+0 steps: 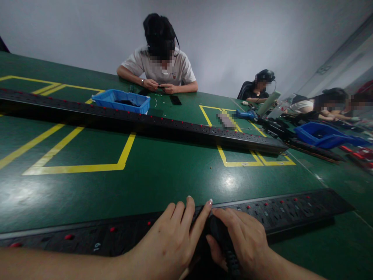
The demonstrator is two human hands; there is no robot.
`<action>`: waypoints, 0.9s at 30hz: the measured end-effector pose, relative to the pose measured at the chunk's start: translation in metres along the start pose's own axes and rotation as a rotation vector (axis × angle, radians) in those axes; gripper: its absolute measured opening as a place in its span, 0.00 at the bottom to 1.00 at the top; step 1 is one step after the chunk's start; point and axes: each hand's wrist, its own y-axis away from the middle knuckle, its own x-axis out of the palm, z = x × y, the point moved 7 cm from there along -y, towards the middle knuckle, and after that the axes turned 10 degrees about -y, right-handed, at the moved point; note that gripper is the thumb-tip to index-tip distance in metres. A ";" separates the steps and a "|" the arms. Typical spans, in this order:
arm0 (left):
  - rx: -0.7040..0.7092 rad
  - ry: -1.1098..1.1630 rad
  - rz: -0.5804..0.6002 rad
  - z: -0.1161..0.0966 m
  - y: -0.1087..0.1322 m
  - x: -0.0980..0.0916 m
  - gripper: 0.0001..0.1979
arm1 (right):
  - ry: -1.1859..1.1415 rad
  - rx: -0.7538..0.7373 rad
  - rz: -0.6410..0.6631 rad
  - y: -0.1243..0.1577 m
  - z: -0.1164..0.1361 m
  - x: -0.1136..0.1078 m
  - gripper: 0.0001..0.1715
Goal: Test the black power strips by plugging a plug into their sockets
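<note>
A long black power strip [279,212] with red buttons and numbered sockets lies slantwise across the near part of the table. My right hand [244,233] is closed round a black plug [218,229], whose ribbed cord sleeve points down toward me. The plug is over the strip's middle; its front end is hidden, so I cannot tell how deep it sits. My left hand [169,237] grips the strip just left of the plug, its fingers over the top and the index fingertip near the far edge. Its thumb is mostly hidden below.
A second long power strip [163,128] lies across the green table [175,175] farther off. Behind it stand a blue bin [122,102] and a seated person [163,62] handling something small. Blue trays [320,135], tools and other people are at the right. Yellow tape marks rectangles.
</note>
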 end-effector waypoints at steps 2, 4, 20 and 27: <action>0.007 0.000 0.009 0.000 0.000 0.000 0.41 | -0.003 0.002 0.002 0.000 0.000 0.000 0.16; 0.008 0.000 0.016 0.000 -0.001 0.000 0.41 | -0.003 0.004 0.000 0.001 0.000 0.000 0.16; 0.009 0.011 0.021 -0.001 -0.001 0.002 0.42 | 0.013 0.005 -0.007 -0.001 0.000 -0.001 0.16; 0.012 0.006 0.048 0.001 -0.003 -0.001 0.42 | -0.012 0.012 -0.003 -0.002 0.000 -0.001 0.16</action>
